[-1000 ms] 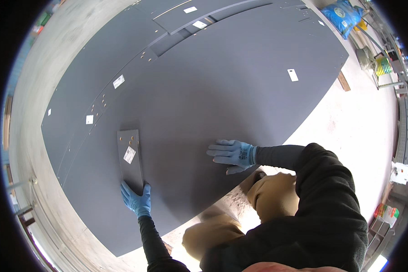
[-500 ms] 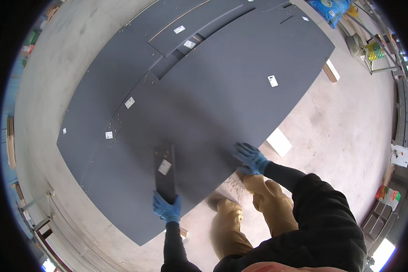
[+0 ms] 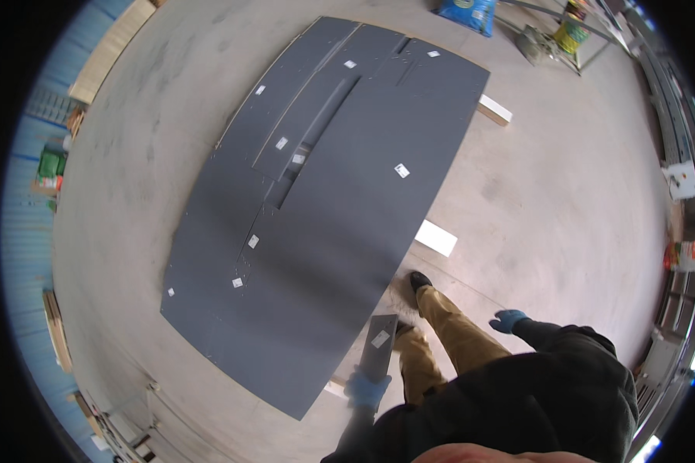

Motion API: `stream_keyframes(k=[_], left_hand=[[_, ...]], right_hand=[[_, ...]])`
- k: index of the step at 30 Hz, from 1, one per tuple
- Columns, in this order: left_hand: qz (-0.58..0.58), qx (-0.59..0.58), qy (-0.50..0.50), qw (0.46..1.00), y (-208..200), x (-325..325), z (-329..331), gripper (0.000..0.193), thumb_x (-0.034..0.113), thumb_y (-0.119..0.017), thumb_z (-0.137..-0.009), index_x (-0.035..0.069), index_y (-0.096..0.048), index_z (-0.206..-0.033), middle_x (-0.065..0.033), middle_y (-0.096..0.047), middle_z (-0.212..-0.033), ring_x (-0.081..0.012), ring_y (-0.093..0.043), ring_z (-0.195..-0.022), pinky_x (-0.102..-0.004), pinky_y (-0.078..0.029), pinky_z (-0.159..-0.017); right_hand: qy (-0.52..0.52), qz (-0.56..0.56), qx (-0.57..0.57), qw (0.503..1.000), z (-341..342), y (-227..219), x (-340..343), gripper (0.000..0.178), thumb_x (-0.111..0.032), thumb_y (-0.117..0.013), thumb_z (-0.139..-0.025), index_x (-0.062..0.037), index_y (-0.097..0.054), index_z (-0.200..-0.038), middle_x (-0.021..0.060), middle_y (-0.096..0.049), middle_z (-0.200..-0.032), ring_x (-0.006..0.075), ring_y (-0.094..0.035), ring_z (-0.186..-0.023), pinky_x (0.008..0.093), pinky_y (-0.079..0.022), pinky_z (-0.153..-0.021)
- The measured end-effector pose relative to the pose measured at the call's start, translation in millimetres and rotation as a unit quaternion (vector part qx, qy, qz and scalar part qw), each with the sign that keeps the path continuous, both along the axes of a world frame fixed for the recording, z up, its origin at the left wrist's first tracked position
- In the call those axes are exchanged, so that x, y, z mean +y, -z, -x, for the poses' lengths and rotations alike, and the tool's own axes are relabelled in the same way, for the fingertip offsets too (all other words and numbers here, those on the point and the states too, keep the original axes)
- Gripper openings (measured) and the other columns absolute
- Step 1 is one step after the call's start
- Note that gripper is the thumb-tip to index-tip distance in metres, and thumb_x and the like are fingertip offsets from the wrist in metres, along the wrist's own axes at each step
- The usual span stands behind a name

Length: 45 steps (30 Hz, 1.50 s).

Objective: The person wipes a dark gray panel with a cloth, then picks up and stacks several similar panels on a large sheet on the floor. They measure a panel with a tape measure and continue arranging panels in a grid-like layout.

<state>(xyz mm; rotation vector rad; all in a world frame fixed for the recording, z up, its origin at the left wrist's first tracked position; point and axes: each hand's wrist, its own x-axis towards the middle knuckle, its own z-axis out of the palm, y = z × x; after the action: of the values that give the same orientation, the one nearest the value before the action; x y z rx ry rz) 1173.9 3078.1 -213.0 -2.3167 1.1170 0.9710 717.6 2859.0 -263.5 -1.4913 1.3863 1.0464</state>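
A short dark grey board with a white label is gripped at its near end by my blue-gloved left hand. It is held up beside my legs, past the near edge of the large dark grey panels. Those panels lie flat in a stack, with several white labels and small holes on them. Off to the right, my gloved right hand hangs over the floor, touching nothing, with its fingers loosely apart.
White-faced supports stick out from under the panels' right side. A metal frame with a yellow-green bag and a blue bag stand at the far right. Long boards lie along the left wall.
My left hand has lifted the short board off the large panels and brought it rightward to my legs. My right hand has left the panel edge. My body and view have turned.
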Motion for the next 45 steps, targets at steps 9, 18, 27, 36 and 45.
stream_keyframes(k=[9, 18, 27, 36, 45], left_hand=[[-0.005, 0.007, 0.024, 1.0, -77.2, -35.8, 5.7, 0.116, 0.078, -0.079, -0.071, 0.003, -0.044, -0.153, -0.0231, -0.063, -0.138, -0.0419, -0.06, -0.126, -0.0555, -0.046, -0.105], [0.017, 0.004, -0.052, 0.999, -100.3, -135.7, 19.5, 0.106, 0.074, -0.084, -0.065, 0.008, -0.054, -0.143, -0.0236, -0.065, -0.134, -0.0414, -0.061, -0.127, -0.0543, -0.048, -0.106], [0.105, 0.052, -0.146, 0.982, -120.5, -299.0, 156.8, 0.099, 0.067, -0.089, -0.068, -0.006, -0.061, -0.13, -0.0239, -0.074, -0.115, -0.0351, -0.072, -0.108, -0.0447, -0.055, -0.098], [0.187, 0.163, -0.075, 0.966, -128.6, -514.2, 352.2, 0.111, 0.068, -0.088, -0.07, -0.012, -0.055, -0.139, -0.03, -0.065, -0.134, -0.0388, -0.063, -0.126, -0.0446, -0.049, -0.108], [0.085, 0.143, 0.051, 0.985, -87.0, -779.3, 449.3, 0.127, 0.068, -0.083, -0.073, -0.007, -0.03, -0.16, -0.0308, -0.047, -0.157, -0.0442, -0.045, -0.147, -0.0483, -0.038, -0.121]], right_hand=[[0.213, 0.116, -0.177, 0.954, -21.0, -114.5, 24.0, 0.063, -0.057, -0.053, -0.098, -0.0076, -0.069, -0.134, 0.0216, -0.066, -0.139, 0.0401, -0.06, -0.132, 0.0459, -0.045, -0.113], [0.315, 0.177, -0.078, 0.929, 108.7, -134.6, 55.8, 0.064, -0.053, -0.061, -0.098, -0.0016, -0.068, -0.135, 0.0222, -0.069, -0.136, 0.0356, -0.064, -0.131, 0.0431, -0.049, -0.11], [0.512, 0.087, -0.043, 0.854, 284.9, -96.7, 25.0, 0.067, -0.056, -0.062, -0.096, -0.0071, -0.066, -0.141, 0.0203, -0.063, -0.146, 0.0363, -0.055, -0.141, 0.0453, -0.042, -0.119], [0.491, 0.213, -0.009, 0.845, 466.8, -135.0, -170.3, 0.064, -0.05, -0.056, -0.096, -0.003, -0.067, -0.138, 0.0219, -0.064, -0.144, 0.0373, -0.058, -0.137, 0.045, -0.044, -0.117], [0.509, 0.192, -0.11, 0.832, 495.7, -121.5, -415.7, 0.068, -0.056, -0.061, -0.097, -0.0046, -0.065, -0.142, 0.0202, -0.063, -0.146, 0.0347, -0.056, -0.14, 0.0431, -0.042, -0.118]])
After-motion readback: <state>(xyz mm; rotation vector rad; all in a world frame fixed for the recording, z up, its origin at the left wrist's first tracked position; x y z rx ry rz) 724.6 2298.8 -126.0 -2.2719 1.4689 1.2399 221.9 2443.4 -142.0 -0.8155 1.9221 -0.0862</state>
